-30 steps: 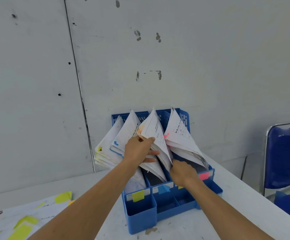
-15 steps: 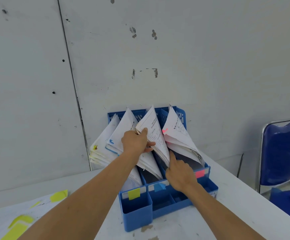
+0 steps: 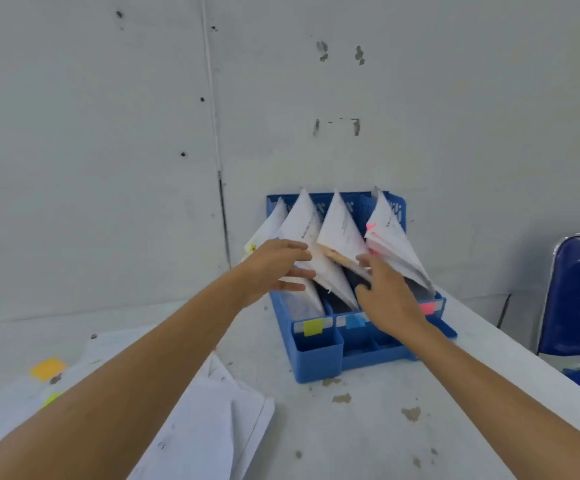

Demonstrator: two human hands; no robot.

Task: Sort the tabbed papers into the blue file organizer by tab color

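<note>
**Seating Filed Sheets**

Step in hand, as judged: settling the filed papers (image 3: 337,244) that stand in the blue file organizer (image 3: 316,363). The left hand (image 3: 274,268) and right hand (image 3: 390,301) lie against them with fingers extended, gripping nothing. Half a second ago the left hand pinched a bundle; it has let go. Next move: take a sheet from the loose tabbed papers (image 3: 212,417) left of the organizer and match its tab to a slot.

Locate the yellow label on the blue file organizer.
In the head view, the yellow label sits on the front of the leftmost slot of the blue file organizer, just left of the blue label.
</note>
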